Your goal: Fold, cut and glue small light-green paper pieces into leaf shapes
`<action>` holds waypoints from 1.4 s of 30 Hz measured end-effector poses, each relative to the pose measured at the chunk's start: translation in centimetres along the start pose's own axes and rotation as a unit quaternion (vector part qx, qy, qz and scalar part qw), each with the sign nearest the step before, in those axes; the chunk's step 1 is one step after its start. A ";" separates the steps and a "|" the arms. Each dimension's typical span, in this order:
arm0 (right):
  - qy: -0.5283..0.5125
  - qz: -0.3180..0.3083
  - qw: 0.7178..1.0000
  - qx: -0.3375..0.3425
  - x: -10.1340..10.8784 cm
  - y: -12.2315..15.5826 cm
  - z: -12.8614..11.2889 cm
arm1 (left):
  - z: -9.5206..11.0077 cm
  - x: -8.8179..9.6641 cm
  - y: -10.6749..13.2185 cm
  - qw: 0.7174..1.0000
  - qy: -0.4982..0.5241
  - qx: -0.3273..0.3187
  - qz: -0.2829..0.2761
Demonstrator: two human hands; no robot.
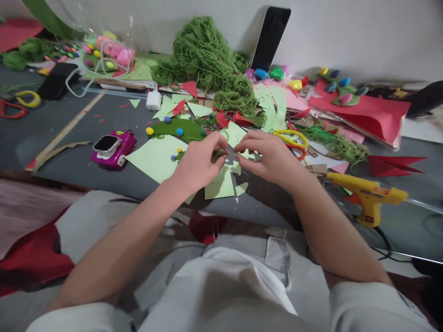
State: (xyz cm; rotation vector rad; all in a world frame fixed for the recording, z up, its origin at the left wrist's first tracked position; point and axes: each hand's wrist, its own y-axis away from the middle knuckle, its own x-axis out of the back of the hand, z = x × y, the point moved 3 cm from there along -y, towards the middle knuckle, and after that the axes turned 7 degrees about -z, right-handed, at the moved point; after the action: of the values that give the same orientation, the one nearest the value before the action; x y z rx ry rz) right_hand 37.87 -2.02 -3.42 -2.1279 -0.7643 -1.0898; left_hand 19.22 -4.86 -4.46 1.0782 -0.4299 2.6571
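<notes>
My left hand point(202, 161) is closed over the pale green paper, its thumb and fingers pinching a small dark green piece point(218, 155) that is mostly hidden. Just to its right, my right hand point(270, 157) has thumb and index tip almost together; anything between them is too small to make out. The fingertips of both hands face each other, a small gap apart. Under them lie a pale green paper sheet point(152, 159) and cut scraps point(219, 186). Behind my left hand rests a green felt strip point(188, 129) dotted with coloured balls.
Yellow-and-orange scissors point(294, 138) lie beside my right hand, with a yellow glue gun point(370, 191) farther right. A magenta device with a watch point(107, 145) sits left. Behind are green yarn point(207, 55), a leaning phone point(272, 37), a white charger point(153, 99) and red sheets point(374, 115).
</notes>
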 end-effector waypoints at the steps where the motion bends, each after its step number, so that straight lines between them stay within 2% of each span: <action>1: 0.004 0.002 1.000 0.000 -0.1 0.1 0.0 | 0.1 0.0 0.0 1.000 -0.005 -0.001 -0.003; 7: 0.012 -0.022 1.000 -0.006 -0.4 0.0 -0.1 | 0.2 -0.2 0.0 1.000 -0.008 0.002 -0.017; 11: -0.013 -0.010 1.000 -0.010 -0.4 0.0 0.2 | 0.1 -0.2 0.0 1.000 0.002 0.003 -0.022; 15: -0.114 -0.002 0.992 -0.047 0.2 -0.1 1.1 | 0.1 -0.3 0.0 0.998 0.044 0.000 -0.037; 20: -0.255 -0.089 0.957 -0.104 0.3 -0.1 2.2 | 0.6 -0.4 -0.1 0.993 0.092 -0.008 -0.068; 24: -0.312 -0.111 0.937 -0.112 0.3 0.0 2.4 | 0.8 -0.3 -0.1 0.993 0.101 -0.004 -0.061; 31: -0.339 -0.119 0.925 -0.125 0.2 0.0 2.6 | 0.6 -0.4 -0.1 0.991 0.125 0.002 -0.054; 42: -0.327 -0.138 0.925 -0.134 0.5 -0.1 2.3 | 0.2 -0.6 -0.3 0.986 0.150 0.020 -0.066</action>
State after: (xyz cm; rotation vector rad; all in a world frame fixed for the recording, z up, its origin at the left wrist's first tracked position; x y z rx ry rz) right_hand 39.18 -0.18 -4.09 -2.7230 -1.3123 -0.6168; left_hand 19.86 -4.77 -4.67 0.6712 -0.2361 2.6575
